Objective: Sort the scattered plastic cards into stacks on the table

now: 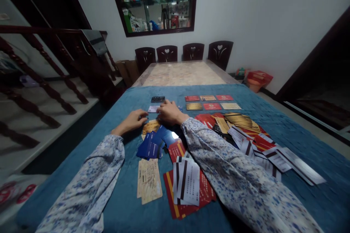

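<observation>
My left hand [134,119] rests low over the blue cloth with its fingers bent and apart, holding nothing, beside a pile of orange-yellow cards [151,126]. My right hand [171,113] has its fingers drawn together at the right edge of a white card [152,109], which lies flat; part of that card is covered. A black card [158,99] lies just beyond. Behind the right hand a bluish card [179,108] shows only partly. Closer to me are fanned dark blue cards [150,145], beige cards [150,181], and white striped cards [188,182] on red ones [207,187].
Two rows of red and gold cards, including a gold card [194,106], lie right of my right hand. Nearer is a loose heap with gold cards [243,121] and white cards [296,164]. The blue cloth [115,185] covers the table's near part; chairs [167,54] stand at its far end.
</observation>
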`<control>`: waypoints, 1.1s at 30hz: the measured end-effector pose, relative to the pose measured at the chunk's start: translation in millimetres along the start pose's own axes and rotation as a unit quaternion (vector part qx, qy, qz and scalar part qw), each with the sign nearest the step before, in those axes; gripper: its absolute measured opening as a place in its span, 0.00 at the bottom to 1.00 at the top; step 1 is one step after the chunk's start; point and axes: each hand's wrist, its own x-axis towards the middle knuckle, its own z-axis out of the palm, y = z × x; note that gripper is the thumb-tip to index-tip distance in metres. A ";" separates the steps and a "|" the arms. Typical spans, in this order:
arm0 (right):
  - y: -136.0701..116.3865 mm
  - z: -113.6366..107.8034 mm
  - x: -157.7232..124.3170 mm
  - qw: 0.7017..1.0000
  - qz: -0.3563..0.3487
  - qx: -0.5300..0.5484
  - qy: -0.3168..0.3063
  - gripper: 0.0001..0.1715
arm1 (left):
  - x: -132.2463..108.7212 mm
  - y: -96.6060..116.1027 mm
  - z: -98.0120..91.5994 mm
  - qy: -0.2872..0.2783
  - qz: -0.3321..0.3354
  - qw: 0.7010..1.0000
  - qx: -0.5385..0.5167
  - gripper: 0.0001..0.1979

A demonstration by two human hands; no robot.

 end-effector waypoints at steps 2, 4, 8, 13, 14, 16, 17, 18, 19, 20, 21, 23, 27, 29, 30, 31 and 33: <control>-0.9 2.0 -2.4 1.000 -0.004 0.005 -0.003 0.20 | -5.0 4.1 -3.0 -0.021 -0.015 0.999 -0.024 0.20; -1.3 4.1 -4.2 1.000 -0.008 0.010 -0.005 0.20 | -8.2 8.0 -6.4 -0.046 -0.025 0.998 -0.038 0.22; -2.6 5.6 -6.7 0.999 -0.018 0.026 -0.020 0.20 | -11.3 16.0 -11.4 -0.082 -0.016 0.996 -0.037 0.23; -6.9 5.0 -10.6 0.998 -0.024 0.034 -0.043 0.18 | -12.4 22.4 -10.6 -0.088 -0.013 0.996 -0.016 0.21; -7.8 5.1 -11.5 0.998 -0.023 0.036 -0.045 0.18 | -12.4 22.7 -9.8 -0.087 -0.013 0.996 -0.012 0.20; -9.1 5.7 -12.9 0.998 -0.017 0.040 -0.045 0.17 | -12.2 22.3 -7.9 -0.085 -0.013 0.996 -0.009 0.19; -9.6 6.1 -13.5 0.998 -0.015 0.042 -0.043 0.17 | -12.1 21.8 -6.9 -0.084 -0.013 0.996 -0.008 0.18; -10.0 6.5 -13.9 0.998 -0.014 0.045 -0.041 0.17 | -11.9 21.1 -5.9 -0.084 -0.014 0.996 -0.007 0.17; -10.3 6.9 -14.2 0.998 -0.013 0.047 -0.039 0.17 | -11.8 20.4 -4.9 -0.083 -0.014 0.996 -0.007 0.17; -10.6 7.3 -14.4 0.998 -0.014 0.049 -0.038 0.17 | -11.7 19.6 -4.0 -0.081 -0.016 0.997 -0.008 0.16; -10.7 7.7 -14.5 0.998 -0.014 0.050 -0.037 0.17 | -11.6 18.9 -3.1 -0.078 -0.018 0.997 -0.010 0.16; -11.0 8.6 -14.7 0.998 -0.016 0.052 -0.036 0.17 | -11.6 17.3 -1.5 -0.072 -0.022 0.997 -0.018 0.15; -10.8 11.6 -14.8 0.997 -0.018 0.064 -0.031 0.18 | -11.8 14.0 2.3 -0.058 -0.033 0.997 -0.036 0.15; -10.9 13.1 -14.6 0.997 -0.016 0.071 -0.026 0.18 | -11.7 12.0 4.7 -0.048 -0.046 0.997 -0.047 0.14; -11.1 13.6 -14.5 0.997 -0.015 0.073 -0.025 0.18 | -11.5 11.0 6.1 -0.043 -0.052 0.996 -0.055 0.14; -11.4 13.9 -14.4 0.997 -0.013 0.074 -0.024 0.18 | -11.1 9.9 7.4 -0.040 -0.056 0.996 -0.063 0.13; -12.2 13.6 -14.6 0.997 -0.009 0.073 -0.023 0.18 | -10.0 7.4 10.0 -0.033 -0.063 0.994 -0.077 0.13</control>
